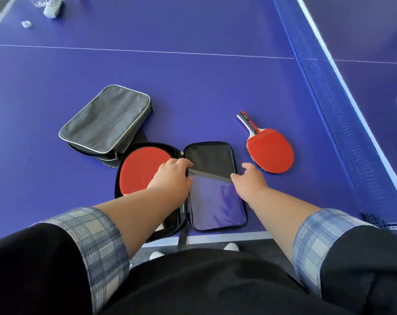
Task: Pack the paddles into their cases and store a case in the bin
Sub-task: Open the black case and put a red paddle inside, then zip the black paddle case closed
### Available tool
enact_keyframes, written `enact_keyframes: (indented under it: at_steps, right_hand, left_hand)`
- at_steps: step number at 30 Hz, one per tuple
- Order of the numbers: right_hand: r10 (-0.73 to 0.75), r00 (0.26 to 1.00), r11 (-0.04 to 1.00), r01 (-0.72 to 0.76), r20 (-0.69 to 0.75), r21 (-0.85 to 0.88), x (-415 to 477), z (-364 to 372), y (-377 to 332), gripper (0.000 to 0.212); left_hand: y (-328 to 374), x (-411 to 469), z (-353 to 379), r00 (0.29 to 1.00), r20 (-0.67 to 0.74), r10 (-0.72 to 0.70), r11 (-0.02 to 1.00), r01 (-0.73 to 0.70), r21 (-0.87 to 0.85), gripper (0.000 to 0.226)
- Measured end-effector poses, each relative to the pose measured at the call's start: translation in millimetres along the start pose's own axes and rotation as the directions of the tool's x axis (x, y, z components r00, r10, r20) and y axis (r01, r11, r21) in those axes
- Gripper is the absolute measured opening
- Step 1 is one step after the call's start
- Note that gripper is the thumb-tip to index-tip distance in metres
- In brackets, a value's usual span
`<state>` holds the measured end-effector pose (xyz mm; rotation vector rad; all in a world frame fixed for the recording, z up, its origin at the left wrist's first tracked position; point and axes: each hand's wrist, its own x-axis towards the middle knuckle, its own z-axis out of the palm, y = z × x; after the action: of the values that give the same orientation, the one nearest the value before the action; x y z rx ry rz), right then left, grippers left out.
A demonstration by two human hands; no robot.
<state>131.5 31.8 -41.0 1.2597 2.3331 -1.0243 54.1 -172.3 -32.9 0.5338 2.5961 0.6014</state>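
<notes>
My left hand [170,176] lay over the spine of the open black case [181,189], fingers curled down near the zipper pull at the top of the inner pocket; whether they pinched anything I could not tell, since the knuckles hid the tips. My right hand [252,178] rested, fingers loosely spread and closed on nothing, at the right rim of the case's flap, beside its clear sleeve [218,203].

One red paddle [140,169] already sat in the left half of that case, close to the near edge of the table-tennis table [193,87]. The second red paddle [269,151] lay bare on the table to the right, handle pointing away, just beyond my right hand and short of the net [329,110]. A closed grey case [106,119] rested to the far left, leaning on another black case [115,159] under it. No bin was in view.

I judged the next move to be folding the flap over. The case hung at the near edge, its strap [182,237] dangling off it, so a careless pull could have dragged it off the table. If the seated paddle's handle, hidden under my forearm, sat crooked, the zipper might have jammed. A sweep of my right hand could also have knocked the loose paddle toward the net.
</notes>
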Motion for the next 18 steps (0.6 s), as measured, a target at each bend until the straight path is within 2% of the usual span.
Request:
enact_keyframes:
  at_steps: [3,5,8,10,11,12,14,17,18]
  right_hand:
    - [0.088,0.991,0.981,-0.105,0.105,0.161,12,-4,24,0.066]
    - [0.13,0.981,0.943,-0.168,0.146,0.288,15,0,33,0.061]
    - [0.155,0.958,0.875,-0.247,0.241,0.417,20,3,37,0.038]
    - [0.153,0.937,0.854,-0.285,0.313,0.435,23,-1,38,0.043]
    - [0.134,0.933,0.866,-0.274,0.334,0.419,27,-3,38,0.038]
    - [0.106,0.938,0.883,-0.241,0.33,0.402,30,-5,39,0.028]
    - [0.091,0.942,0.907,-0.212,0.322,0.365,36,-7,40,0.031]
    - [0.111,0.93,0.884,-0.253,0.351,0.393,34,-11,35,0.009]
    - [0.129,0.924,0.864,-0.283,0.361,0.417,35,-10,35,0.01]
  left_hand:
    - [28,6,32,0.986,0.164,0.041,0.999,-0.034,-0.042,0.04]
    - [44,8,52,0.974,0.225,-0.003,0.994,0.029,-0.109,0.04]
    - [62,8,76,0.956,0.272,-0.11,0.974,0.159,-0.165,0.044]
    - [72,6,87,0.947,0.277,-0.164,0.956,0.222,-0.193,0.047]
    - [78,5,90,0.943,0.273,-0.189,0.942,0.253,-0.221,0.049]
    - [83,4,92,0.94,0.266,-0.212,0.926,0.28,-0.253,0.05]
    - [93,2,94,0.939,0.246,-0.24,0.906,0.308,-0.292,0.053]
    - [98,-3,94,0.934,0.26,-0.245,0.928,0.304,-0.216,0.058]
    - [98,-4,95,0.924,0.286,-0.254,0.931,0.314,-0.186,0.06]
